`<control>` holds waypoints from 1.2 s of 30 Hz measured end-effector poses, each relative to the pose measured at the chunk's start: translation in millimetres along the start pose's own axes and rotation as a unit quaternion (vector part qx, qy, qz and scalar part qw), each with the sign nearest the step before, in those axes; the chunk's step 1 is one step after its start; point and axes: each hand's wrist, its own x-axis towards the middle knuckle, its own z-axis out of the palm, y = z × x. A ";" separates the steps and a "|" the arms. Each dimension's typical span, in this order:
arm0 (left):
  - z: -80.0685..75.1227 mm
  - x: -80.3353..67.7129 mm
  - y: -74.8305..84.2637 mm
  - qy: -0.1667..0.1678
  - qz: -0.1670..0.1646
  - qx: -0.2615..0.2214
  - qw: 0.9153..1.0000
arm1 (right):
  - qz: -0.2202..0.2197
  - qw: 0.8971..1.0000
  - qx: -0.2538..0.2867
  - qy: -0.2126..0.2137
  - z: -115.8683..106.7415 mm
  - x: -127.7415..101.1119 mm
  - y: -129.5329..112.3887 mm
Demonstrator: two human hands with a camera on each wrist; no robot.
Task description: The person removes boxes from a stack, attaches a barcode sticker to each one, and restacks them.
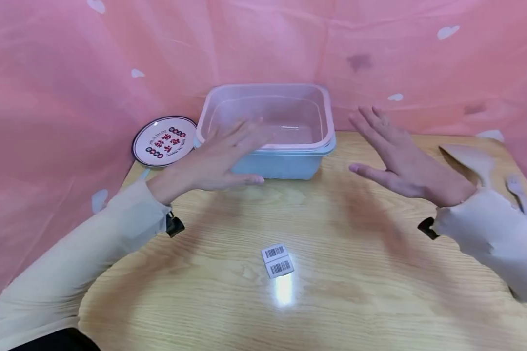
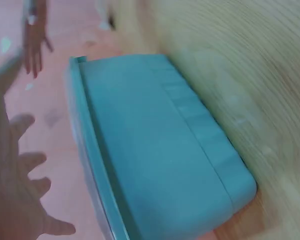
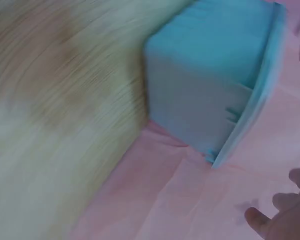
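Observation:
A rectangular plastic tub stands at the back of the table, with a pink inner basin [image 1: 285, 114] nested in a light blue outer bin [image 1: 281, 166]. My left hand [image 1: 221, 158] hovers over the tub's near left side with its fingers spread. From the head view I cannot tell whether it touches the rim. My right hand [image 1: 397, 158] is held in the air to the right of the tub, fingers straight and thumb apart, holding nothing. In the left wrist view the blue bin [image 2: 155, 145] lies beside the left fingers [image 2: 32, 162], which grip nothing.
Left of the tub is a round white plate [image 1: 164, 141] with red lettering. A small card with barcodes [image 1: 277, 261] lies mid-table. On the right are a pale spatula [image 1: 472, 158] and a fork [image 1: 519, 192], partly behind the sleeve. Pink cloth [image 1: 272, 41] hangs behind.

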 end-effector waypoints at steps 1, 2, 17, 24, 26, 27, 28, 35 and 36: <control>-2.4 -2.6 -2.0 0.018 -0.010 -0.009 1.000 | 0.015 0.999 0.025 0.016 0.4 2.1 -0.3; -4.4 -4.9 -4.6 0.038 -0.021 -0.019 0.999 | 0.032 0.998 0.050 0.035 1.2 4.9 -0.5; 4.1 -19.9 -47.4 0.329 -0.192 -0.301 0.874 | 0.223 0.788 0.528 0.223 25.2 63.3 -7.1; 21.9 -20.1 -67.6 0.255 -0.277 -0.415 0.829 | 0.293 0.806 0.478 0.188 40.8 86.2 -5.3; 29.8 -17.8 -72.4 0.249 -0.277 -0.439 0.818 | 0.316 0.822 0.442 0.173 45.9 90.6 -4.5; 33.2 -16.6 -73.6 0.249 -0.275 -0.451 0.812 | 0.320 0.825 0.435 0.167 48.3 92.0 -4.1; 36.1 -15.5 -74.1 0.250 -0.272 -0.460 0.807 | 0.323 0.827 0.429 0.164 50.6 93.3 -3.8; 46.5 -8.3 -69.6 0.264 -0.207 -0.522 0.784 | 0.313 0.838 0.416 0.160 60.8 95.7 -2.5; 46.4 -7.4 -68.0 0.264 -0.194 -0.531 0.781 | 0.316 0.842 0.407 0.160 61.4 95.7 -2.6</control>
